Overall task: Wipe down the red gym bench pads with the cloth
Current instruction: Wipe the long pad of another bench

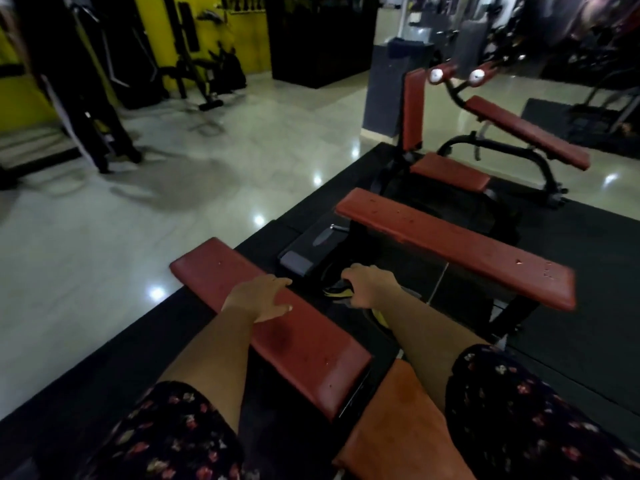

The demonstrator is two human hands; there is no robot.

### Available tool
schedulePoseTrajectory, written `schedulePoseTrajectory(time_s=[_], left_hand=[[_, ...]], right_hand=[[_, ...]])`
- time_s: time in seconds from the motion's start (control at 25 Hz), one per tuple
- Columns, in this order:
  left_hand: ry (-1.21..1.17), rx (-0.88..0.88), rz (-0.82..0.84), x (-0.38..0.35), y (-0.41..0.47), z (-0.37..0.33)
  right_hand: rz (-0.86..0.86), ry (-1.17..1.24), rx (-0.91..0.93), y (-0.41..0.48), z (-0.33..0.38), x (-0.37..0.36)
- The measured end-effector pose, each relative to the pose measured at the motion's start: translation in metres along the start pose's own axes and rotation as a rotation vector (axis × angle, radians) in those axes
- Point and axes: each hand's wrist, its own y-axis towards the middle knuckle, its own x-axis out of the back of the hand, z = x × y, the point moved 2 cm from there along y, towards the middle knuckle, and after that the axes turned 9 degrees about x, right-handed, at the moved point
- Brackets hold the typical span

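My left hand (pixel 258 297) lies flat, fingers straight, on the near red pad (pixel 311 348). My right hand (pixel 370 285) is curled round what looks like the yellow cloth (pixel 337 292), low in the gap before the far red pad (pixel 450 244). I judge the cloth soft, light and floppy, best bunched in the palm; I see no container.

The whole view is looking dim, the near red pad (pixel 270 323) catching only a dull sheen while the black mat (pixel 571 341) to its right is sinking into near darkness. Small white glare spots are gleaming on the glossy floor (pixel 104 254) left of the pad and beyond it, with soft grey shadows pooling there. Far beyond the pad the machines (pixel 194 64) are smearing into blur, and straight lines are bowing toward the edges.
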Motion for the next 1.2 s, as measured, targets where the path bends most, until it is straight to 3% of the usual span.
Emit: schedulePoseTrajectory(time_s=[0.44, 0.84, 1.2], left_hand=[[-0.055, 0.125, 0.020, -0.028, -0.021, 0.077], [-0.010, -0.048, 0.055, -0.040, 0.049, 0.112], [0.102, -0.229, 0.141, -0.080, 0.088, 0.066]], right_hand=[[0.082, 0.005, 0.128, 0.058, 0.071, -0.018], [0.154, 0.003, -0.025, 0.107, 0.085, -0.039], [0.193, 0.018, -0.136, 0.091, 0.052, -0.076]])
